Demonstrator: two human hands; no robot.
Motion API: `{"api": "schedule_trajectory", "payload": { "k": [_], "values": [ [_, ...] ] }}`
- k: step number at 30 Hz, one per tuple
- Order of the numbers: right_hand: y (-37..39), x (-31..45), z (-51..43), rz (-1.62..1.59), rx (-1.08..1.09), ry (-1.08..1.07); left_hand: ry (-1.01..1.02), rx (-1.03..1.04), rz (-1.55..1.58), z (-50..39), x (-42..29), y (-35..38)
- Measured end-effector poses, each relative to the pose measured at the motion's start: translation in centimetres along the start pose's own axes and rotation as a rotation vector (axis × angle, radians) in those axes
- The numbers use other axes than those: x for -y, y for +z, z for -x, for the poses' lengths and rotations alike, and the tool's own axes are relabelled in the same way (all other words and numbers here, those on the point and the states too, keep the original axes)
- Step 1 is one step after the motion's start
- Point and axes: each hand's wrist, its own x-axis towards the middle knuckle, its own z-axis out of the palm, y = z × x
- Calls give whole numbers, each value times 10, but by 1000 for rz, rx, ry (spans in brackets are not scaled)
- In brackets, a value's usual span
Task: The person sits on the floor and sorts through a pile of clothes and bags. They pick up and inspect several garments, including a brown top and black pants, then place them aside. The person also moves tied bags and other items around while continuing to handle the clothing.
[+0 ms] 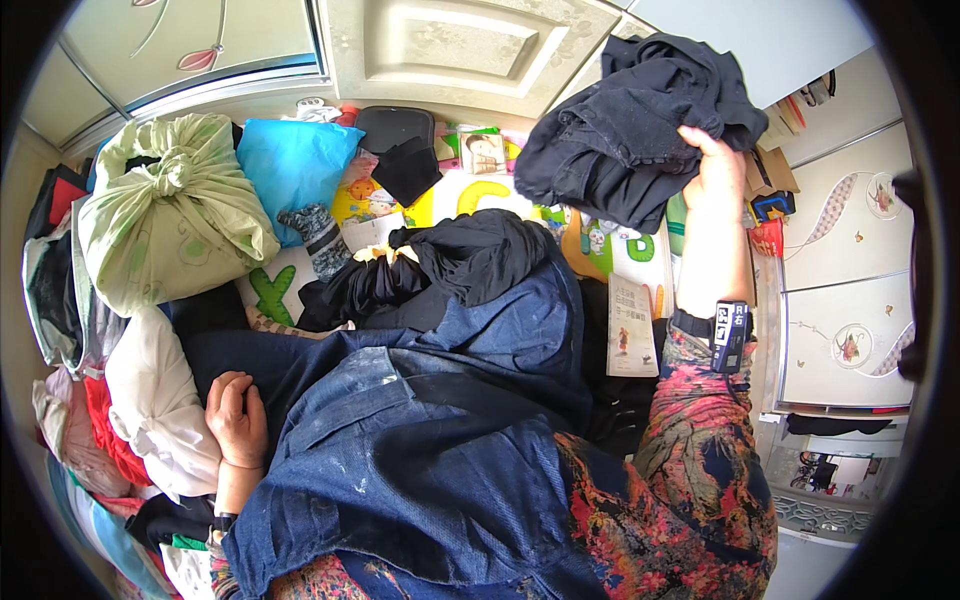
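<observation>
At the upper right, my right hand [712, 169] grips a bundled black garment [622, 135] by its right edge, arm stretched out. My left hand [236, 420] rests with curled fingers on dark blue cloth, beside a knotted white cloth bundle [161, 397]; whether it holds anything cannot be told. A blue denim apron [427, 450] covers my lap. Past it lie gathered black cloth [480, 255] with a yellowish tie [386, 253] and a grey and black knitted item [319, 240]. A book [631, 330] lies near my right forearm.
A knotted light green cloth bundle [176, 217] and a blue plastic bag [296, 169] stand at the left on a colourful play mat [484, 196]. Piled clothes [82, 442] fill the far left. Cabinet doors [465, 45] border the back; more cabinets [847, 337] stand at the right.
</observation>
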Motion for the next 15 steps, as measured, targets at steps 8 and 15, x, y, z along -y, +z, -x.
{"api": "schedule_trajectory", "payload": {
  "k": [8,15],
  "values": [
    [-45,-44,-12,-217,-87,235,36,6,0,-2,-2,0],
    [-59,-100,-6,-189,31,299,38,-67,-35,-2,1,1]
  ]
}}
